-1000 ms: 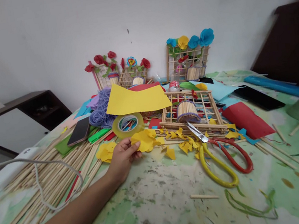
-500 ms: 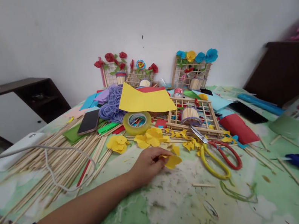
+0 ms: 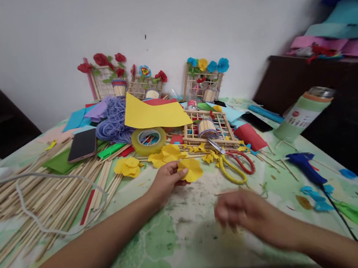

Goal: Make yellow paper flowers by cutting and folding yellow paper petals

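My left hand [image 3: 170, 179] pinches a yellow paper petal piece [image 3: 191, 170] between thumb and fingers, just above the table. To its right, my right hand [image 3: 243, 212] hangs over the near part of the table, its fingers curled and smeared by motion. A faint yellow blur shows beneath it, and whether the hand holds anything is unclear. Cut yellow paper flowers [image 3: 128, 167] and more yellow petals [image 3: 170, 153] lie beyond my left hand. Scissors with yellow and red handles [image 3: 234, 174] rest just past my right hand, near small yellow scraps [image 3: 208, 156].
Bamboo sticks [image 3: 40, 207] and a white cable [image 3: 27, 214] cover the left side. Behind stand clear tape [image 3: 138, 146], yellow paper [image 3: 151, 114], purple yarn [image 3: 113, 122] and a stick lattice [image 3: 221, 122]. A glue gun [image 3: 304, 168] and a bottle [image 3: 300, 118] are on the right.
My right hand has come into view from the right. The petal piece in my left hand has turned its flat face more toward me. The view has swung to the right.
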A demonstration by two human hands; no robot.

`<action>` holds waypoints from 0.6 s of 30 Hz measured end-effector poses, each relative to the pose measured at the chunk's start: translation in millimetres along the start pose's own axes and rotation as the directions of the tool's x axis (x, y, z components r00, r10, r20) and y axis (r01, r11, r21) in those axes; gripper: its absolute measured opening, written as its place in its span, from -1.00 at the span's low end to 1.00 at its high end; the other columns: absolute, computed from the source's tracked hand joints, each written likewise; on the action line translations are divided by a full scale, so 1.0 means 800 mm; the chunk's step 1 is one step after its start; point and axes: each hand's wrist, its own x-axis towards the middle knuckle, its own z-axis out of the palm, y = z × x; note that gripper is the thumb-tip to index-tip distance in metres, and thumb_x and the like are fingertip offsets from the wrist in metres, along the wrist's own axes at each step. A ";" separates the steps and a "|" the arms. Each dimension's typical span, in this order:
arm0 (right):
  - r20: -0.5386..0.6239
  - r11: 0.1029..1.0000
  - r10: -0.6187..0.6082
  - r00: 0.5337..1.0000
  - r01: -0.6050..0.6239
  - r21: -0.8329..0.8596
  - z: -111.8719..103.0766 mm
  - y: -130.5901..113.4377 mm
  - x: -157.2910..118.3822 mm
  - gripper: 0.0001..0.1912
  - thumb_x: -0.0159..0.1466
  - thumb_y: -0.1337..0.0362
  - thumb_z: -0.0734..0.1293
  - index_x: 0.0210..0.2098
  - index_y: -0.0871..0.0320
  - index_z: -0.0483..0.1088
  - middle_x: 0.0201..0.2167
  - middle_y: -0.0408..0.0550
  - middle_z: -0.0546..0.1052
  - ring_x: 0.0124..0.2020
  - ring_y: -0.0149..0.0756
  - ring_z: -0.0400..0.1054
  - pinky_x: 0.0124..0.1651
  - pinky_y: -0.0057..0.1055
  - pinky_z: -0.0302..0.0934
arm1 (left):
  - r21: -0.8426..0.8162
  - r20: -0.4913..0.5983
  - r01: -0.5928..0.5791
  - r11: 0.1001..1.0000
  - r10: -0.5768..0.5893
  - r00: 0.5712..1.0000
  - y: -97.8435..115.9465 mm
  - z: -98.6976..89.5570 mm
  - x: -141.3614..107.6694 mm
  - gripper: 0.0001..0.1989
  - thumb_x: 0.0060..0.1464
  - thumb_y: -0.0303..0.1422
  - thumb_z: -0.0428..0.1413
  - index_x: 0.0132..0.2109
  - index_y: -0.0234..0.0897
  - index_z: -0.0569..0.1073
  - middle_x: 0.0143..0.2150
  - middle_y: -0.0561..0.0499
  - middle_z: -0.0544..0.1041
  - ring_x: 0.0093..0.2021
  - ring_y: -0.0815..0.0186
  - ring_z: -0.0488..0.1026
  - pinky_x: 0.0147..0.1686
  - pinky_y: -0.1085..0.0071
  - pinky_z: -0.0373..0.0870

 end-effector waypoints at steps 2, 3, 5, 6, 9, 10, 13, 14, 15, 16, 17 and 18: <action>-0.167 0.998 -0.028 0.986 0.038 0.057 0.003 0.006 0.032 -0.73 0.19 0.07 0.30 -0.46 0.15 0.35 -0.58 -0.21 0.31 -0.54 -0.45 0.18 -0.47 -0.47 0.12 | -0.029 -0.006 0.006 1.000 -0.006 1.000 0.000 0.000 0.001 -0.74 -0.21 -0.30 0.31 -0.34 -0.33 0.49 -0.39 0.02 0.52 -0.49 0.44 0.43 -0.53 0.59 0.33; -0.278 0.991 -0.030 0.960 0.066 0.120 0.007 0.013 0.050 -0.73 0.19 0.06 0.29 -0.46 0.14 0.32 -0.60 -0.23 0.26 -0.57 -0.46 0.12 -0.50 -0.48 0.05 | -0.041 -0.011 -0.001 0.999 0.001 1.000 0.000 0.000 0.001 -0.74 -0.20 -0.31 0.31 -0.33 -0.32 0.49 -0.37 0.02 0.53 -0.45 0.44 0.44 -0.50 0.59 0.34; -0.343 0.962 -0.018 0.939 0.110 0.251 0.021 0.032 0.081 -0.74 0.16 0.05 0.29 -0.43 0.12 0.27 -0.59 -0.26 0.22 -0.60 -0.47 0.06 -0.54 -0.49 -0.01 | -0.054 -0.013 -0.026 0.998 0.026 1.000 0.001 0.000 0.001 -0.74 -0.19 -0.31 0.31 -0.31 -0.32 0.51 -0.32 0.00 0.54 -0.39 0.42 0.45 -0.41 0.57 0.36; -0.300 0.953 -0.004 0.954 0.095 0.289 0.028 0.043 0.090 -0.73 0.15 0.05 0.29 -0.41 0.12 0.25 -0.58 -0.26 0.22 -0.61 -0.48 0.05 -0.55 -0.49 -0.03 | -0.056 -0.013 -0.045 0.997 0.044 0.999 0.001 0.000 0.002 -0.75 -0.19 -0.32 0.30 -0.30 -0.32 0.52 -0.32 -0.01 0.54 -0.37 0.41 0.45 -0.37 0.55 0.36; -0.172 0.944 0.004 0.985 0.053 0.325 0.045 0.068 0.093 -0.72 0.15 0.03 0.28 -0.34 0.11 0.25 -0.57 -0.25 0.21 -0.59 -0.46 0.05 -0.54 -0.49 -0.03 | -0.019 -0.008 -0.088 0.996 0.088 0.996 -0.002 0.000 0.003 -0.78 -0.18 -0.32 0.30 -0.34 -0.34 0.53 -0.36 -0.01 0.54 -0.38 0.38 0.43 -0.33 0.51 0.34; -0.148 0.946 -0.009 0.989 0.056 0.320 0.048 0.072 0.088 -0.72 0.16 0.03 0.28 -0.32 0.11 0.25 -0.55 -0.24 0.23 -0.58 -0.45 0.06 -0.53 -0.49 -0.01 | 0.011 -0.006 -0.097 0.995 0.098 0.995 -0.003 0.001 0.003 -0.79 -0.18 -0.32 0.29 -0.37 -0.34 0.52 -0.40 0.00 0.53 -0.40 0.38 0.42 -0.35 0.51 0.33; -0.116 0.958 -0.057 0.992 0.087 0.273 0.049 0.073 0.074 -0.73 0.17 0.04 0.27 -0.31 0.11 0.26 -0.46 -0.19 0.28 -0.50 -0.43 0.14 -0.46 -0.48 0.08 | 0.094 0.003 -0.108 0.990 0.108 0.994 -0.009 0.002 0.003 -0.81 -0.20 -0.34 0.29 -0.40 -0.34 0.50 -0.47 0.04 0.48 -0.45 0.39 0.38 -0.41 0.53 0.31; -0.109 0.962 -0.061 0.992 0.088 0.258 0.048 0.072 0.072 -0.73 0.17 0.05 0.28 -0.32 0.11 0.26 -0.44 -0.18 0.30 -0.48 -0.42 0.16 -0.43 -0.48 0.10 | 0.108 0.003 -0.107 0.988 0.108 0.994 -0.010 0.003 0.003 -0.80 -0.23 -0.37 0.30 -0.40 -0.33 0.49 -0.47 0.05 0.48 -0.45 0.39 0.38 -0.42 0.53 0.31; -0.102 0.965 -0.057 0.993 0.081 0.251 0.047 0.070 0.070 -0.73 0.16 0.06 0.29 -0.32 0.12 0.25 -0.43 -0.18 0.31 -0.46 -0.42 0.17 -0.42 -0.48 0.11 | 0.113 0.005 -0.105 0.988 0.105 0.994 -0.011 0.003 0.003 -0.79 -0.26 -0.40 0.31 -0.39 -0.32 0.48 -0.45 0.06 0.48 -0.44 0.39 0.38 -0.42 0.53 0.32; -0.098 0.965 -0.046 0.994 0.069 0.252 0.046 0.069 0.070 -0.74 0.14 0.07 0.30 -0.34 0.12 0.25 -0.45 -0.18 0.31 -0.47 -0.42 0.17 -0.42 -0.48 0.11 | 0.116 0.008 -0.099 0.988 0.099 0.995 -0.012 0.004 0.002 -0.77 -0.28 -0.43 0.31 -0.38 -0.31 0.48 -0.45 0.06 0.47 -0.43 0.39 0.38 -0.41 0.53 0.32; -0.099 0.964 -0.031 0.995 0.056 0.259 0.046 0.068 0.071 -0.74 0.13 0.08 0.31 -0.36 0.12 0.24 -0.48 -0.20 0.30 -0.48 -0.43 0.16 -0.43 -0.48 0.10 | 0.117 0.016 -0.089 0.989 0.088 0.996 -0.012 0.004 0.001 -0.77 -0.29 -0.46 0.30 -0.38 -0.31 0.47 -0.44 0.06 0.47 -0.43 0.39 0.38 -0.41 0.54 0.33; -0.102 0.962 -0.015 0.995 0.042 0.269 0.045 0.067 0.072 -0.74 0.11 0.09 0.32 -0.38 0.13 0.24 -0.51 -0.21 0.28 -0.50 -0.44 0.15 -0.45 -0.49 0.08 | 0.110 0.025 -0.076 0.991 0.074 0.997 -0.011 0.005 0.000 -0.78 -0.28 -0.47 0.29 -0.38 -0.31 0.48 -0.44 0.06 0.47 -0.43 0.39 0.38 -0.41 0.54 0.33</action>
